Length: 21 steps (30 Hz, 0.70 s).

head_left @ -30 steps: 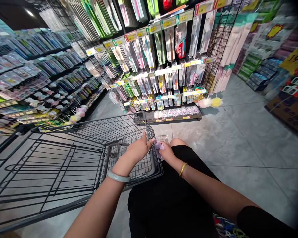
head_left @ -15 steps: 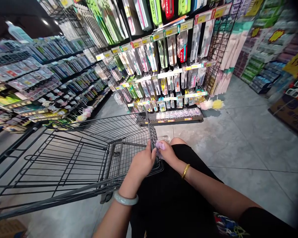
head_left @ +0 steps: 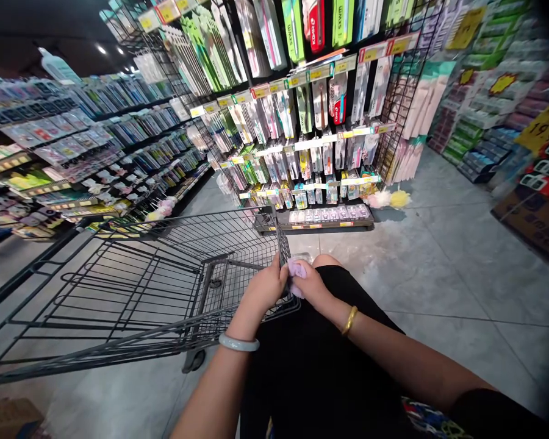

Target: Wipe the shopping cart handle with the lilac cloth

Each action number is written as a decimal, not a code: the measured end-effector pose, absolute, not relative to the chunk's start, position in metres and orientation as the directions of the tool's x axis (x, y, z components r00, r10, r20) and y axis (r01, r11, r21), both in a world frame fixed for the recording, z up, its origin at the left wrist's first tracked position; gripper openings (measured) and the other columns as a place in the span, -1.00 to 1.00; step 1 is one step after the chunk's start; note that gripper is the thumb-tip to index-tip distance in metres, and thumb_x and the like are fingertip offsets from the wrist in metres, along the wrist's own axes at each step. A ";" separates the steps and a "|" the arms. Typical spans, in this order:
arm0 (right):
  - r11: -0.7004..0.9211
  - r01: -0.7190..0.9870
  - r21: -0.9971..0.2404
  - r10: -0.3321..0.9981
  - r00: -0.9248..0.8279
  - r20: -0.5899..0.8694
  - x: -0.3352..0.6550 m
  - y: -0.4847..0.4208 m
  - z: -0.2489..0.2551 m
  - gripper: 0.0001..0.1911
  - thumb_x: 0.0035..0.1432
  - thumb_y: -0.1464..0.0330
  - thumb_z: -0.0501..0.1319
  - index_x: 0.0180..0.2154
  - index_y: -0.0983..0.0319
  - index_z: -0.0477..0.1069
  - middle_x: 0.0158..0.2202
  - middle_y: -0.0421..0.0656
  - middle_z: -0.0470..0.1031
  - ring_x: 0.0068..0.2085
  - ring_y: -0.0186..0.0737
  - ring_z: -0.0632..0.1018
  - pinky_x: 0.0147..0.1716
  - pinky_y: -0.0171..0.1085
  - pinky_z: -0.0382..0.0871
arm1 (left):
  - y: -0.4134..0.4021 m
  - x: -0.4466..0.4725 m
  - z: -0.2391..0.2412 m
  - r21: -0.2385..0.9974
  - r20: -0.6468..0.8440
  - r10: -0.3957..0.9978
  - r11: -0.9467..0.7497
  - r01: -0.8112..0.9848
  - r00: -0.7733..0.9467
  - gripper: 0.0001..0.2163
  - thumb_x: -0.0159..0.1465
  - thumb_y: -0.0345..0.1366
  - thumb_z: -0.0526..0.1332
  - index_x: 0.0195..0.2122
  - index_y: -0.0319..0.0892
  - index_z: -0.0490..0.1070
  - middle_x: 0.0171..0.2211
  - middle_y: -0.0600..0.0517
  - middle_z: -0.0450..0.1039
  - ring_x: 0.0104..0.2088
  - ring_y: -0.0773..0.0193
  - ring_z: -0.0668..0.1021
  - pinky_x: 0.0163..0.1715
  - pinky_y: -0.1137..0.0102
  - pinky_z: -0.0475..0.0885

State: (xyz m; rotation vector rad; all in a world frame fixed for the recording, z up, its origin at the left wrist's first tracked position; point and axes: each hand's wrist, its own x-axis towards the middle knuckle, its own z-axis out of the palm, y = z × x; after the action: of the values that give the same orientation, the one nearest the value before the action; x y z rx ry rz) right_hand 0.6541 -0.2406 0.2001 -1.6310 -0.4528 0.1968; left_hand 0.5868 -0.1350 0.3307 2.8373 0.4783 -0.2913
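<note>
My left hand [head_left: 266, 286] and my right hand [head_left: 310, 285] meet over my knee, beside the near corner of a black wire shopping cart [head_left: 132, 286]. Between their curled fingers is a small pale purple item [head_left: 296, 268] in clear wrapping, held by both hands. A pale green bangle [head_left: 238, 344] is on my left wrist and a gold bangle [head_left: 349, 320] on my right. I am low to the floor, in black clothes.
A rack of hanging toothbrush packs [head_left: 311, 134] stands ahead with a low tray of small packs [head_left: 329, 214] at its foot. Long shelves [head_left: 73, 152] run along the left. Stacked goods [head_left: 507, 110] line the right. Grey tiled floor [head_left: 439, 256] spreads between.
My left hand has drawn in from the cart's rim and closed against the purple item together with my right hand. The view has tilted up slightly.
</note>
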 end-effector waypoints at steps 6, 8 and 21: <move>-0.078 0.182 -0.980 0.436 0.890 0.130 0.649 -0.254 0.186 -0.64 -0.19 0.49 0.16 -0.26 0.12 0.44 -0.22 -0.19 0.49 -0.17 -0.13 0.50 -0.12 -0.16 0.39 | -0.137 0.585 0.333 0.229 -0.217 0.293 -0.912 0.340 0.931 -0.39 0.40 0.01 -0.25 0.36 -0.26 -0.01 -0.08 -0.27 0.54 -0.09 -0.01 0.58 -0.19 0.26 0.36; -0.132 0.097 -0.986 0.444 0.895 0.028 0.645 -0.255 0.164 -0.71 -0.22 0.50 0.14 -0.35 0.15 0.43 -0.38 -0.21 0.49 -0.31 -0.15 0.50 -0.27 -0.19 0.41 | -0.137 0.584 0.333 0.238 -0.209 0.289 -0.912 0.335 0.934 -0.39 0.40 0.01 -0.25 0.36 -0.24 -0.03 -0.08 -0.25 0.54 -0.09 0.01 0.59 -0.18 0.28 0.37; -0.082 0.147 -0.986 0.442 0.892 0.096 0.645 -0.255 0.184 -0.71 -0.20 0.48 0.14 -0.34 0.14 0.42 -0.35 -0.20 0.47 -0.28 -0.15 0.48 -0.23 -0.19 0.40 | -0.136 0.585 0.330 0.202 -0.203 0.296 -0.920 0.335 0.933 -0.39 0.40 0.02 -0.26 0.36 -0.23 -0.01 -0.09 -0.25 0.55 -0.09 0.00 0.59 -0.18 0.27 0.36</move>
State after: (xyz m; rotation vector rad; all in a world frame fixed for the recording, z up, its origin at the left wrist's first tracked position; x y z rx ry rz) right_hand 0.6452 -0.2547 0.1836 -1.6529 -0.4609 0.2597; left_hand 0.5849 -0.1362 0.3300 2.8565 0.4729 -0.2477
